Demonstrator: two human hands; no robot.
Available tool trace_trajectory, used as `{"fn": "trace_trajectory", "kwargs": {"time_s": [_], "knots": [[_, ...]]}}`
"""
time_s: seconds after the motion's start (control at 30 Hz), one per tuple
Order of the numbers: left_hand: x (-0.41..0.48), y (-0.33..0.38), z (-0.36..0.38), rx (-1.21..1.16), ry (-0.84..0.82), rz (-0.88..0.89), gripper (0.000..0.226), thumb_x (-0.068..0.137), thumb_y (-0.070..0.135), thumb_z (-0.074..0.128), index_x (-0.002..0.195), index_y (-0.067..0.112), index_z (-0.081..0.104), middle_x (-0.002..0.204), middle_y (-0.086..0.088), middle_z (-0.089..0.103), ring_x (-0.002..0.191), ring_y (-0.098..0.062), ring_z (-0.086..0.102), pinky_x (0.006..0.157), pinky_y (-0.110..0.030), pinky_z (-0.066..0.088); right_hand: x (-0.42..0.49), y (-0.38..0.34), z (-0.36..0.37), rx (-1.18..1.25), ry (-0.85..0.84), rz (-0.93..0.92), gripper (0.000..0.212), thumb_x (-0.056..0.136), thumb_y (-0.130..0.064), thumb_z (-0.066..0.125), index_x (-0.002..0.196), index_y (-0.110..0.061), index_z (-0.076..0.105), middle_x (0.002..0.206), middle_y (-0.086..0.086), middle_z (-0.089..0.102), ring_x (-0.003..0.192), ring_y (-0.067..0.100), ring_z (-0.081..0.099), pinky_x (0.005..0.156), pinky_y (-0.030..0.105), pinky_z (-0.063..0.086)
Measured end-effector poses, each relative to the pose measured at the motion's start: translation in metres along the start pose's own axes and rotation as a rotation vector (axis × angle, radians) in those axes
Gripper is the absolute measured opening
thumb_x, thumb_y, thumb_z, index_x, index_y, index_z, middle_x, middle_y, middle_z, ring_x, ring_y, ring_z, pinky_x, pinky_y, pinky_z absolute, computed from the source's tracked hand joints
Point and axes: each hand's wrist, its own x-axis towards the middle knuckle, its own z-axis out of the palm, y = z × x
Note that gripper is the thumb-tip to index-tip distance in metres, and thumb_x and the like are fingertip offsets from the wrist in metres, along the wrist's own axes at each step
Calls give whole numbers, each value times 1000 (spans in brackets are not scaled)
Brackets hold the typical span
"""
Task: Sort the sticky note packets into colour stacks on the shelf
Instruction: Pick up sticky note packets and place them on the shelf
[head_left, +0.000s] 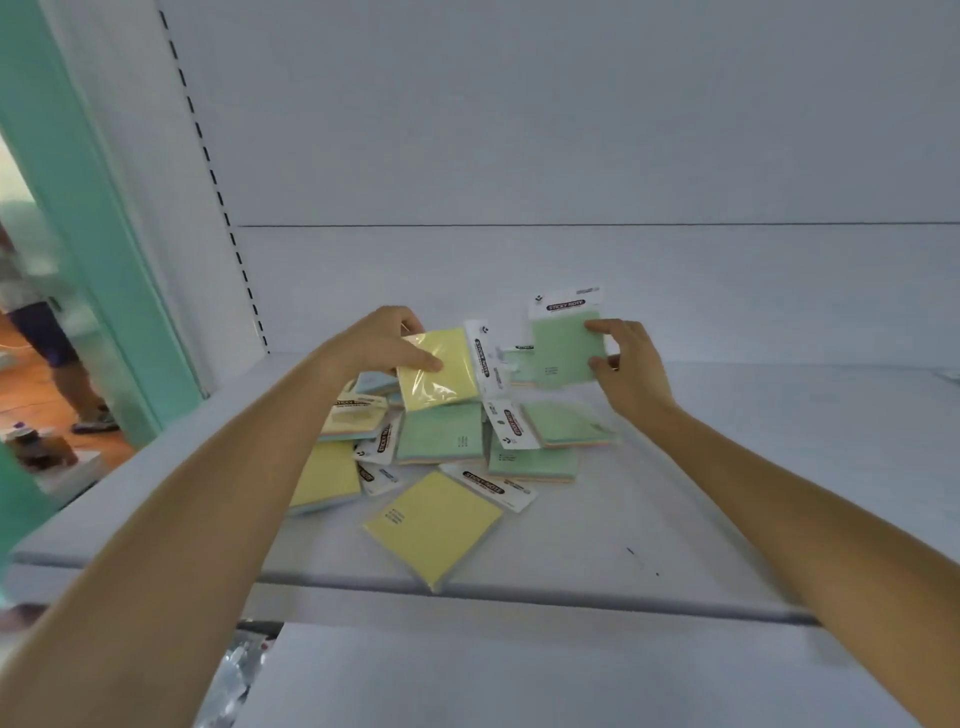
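Note:
A jumbled pile of sticky note packets (441, 441), yellow and green with white header cards, lies on the white shelf (701, 493). My left hand (384, 338) grips a yellow packet (439, 371) lifted above the pile's back left. My right hand (631, 364) holds a green packet (566, 343) upright above the pile's back right. One yellow packet (434, 527) lies alone near the shelf's front edge. Two green packets (441, 434) (566, 423) lie flat in the pile's middle.
The shelf's white back panel and a slotted upright (218, 197) stand behind and to the left. A teal pillar (78, 218) rises at the left, with a person's legs (62, 364) beyond it on a wooden floor. Crinkled plastic (234, 675) shows below the shelf.

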Motion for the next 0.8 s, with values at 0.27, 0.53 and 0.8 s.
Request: {"fn": "trace_trajectory", "kwargs": {"time_s": [0.27,0.53,0.8], "knots": [[-4,31,28,-523,191,-38,28,80,11,61,102,22,48,80,2,55,67,-9,53,58,-21,45,-24,10,-30,73,102,96,42,89,0,46,128,-16,49,136,5,45,81,19,53,72,13,35],[-11,114,115,-554,81,43,24,78,13,68,75,22,45,70,0,53,54,-10,48,49,-19,40,-71,62,-122,17,239,190,43,89,-1,45,128,-17,50,130,8,51,71,17,51,56,8,38],[-35,231,255,-663,94,195,40,78,14,70,112,9,49,91,-5,58,64,-9,58,63,-24,45,-127,150,-265,-13,316,300,42,90,-4,47,129,-19,49,138,4,46,100,30,61,76,18,36]]}}
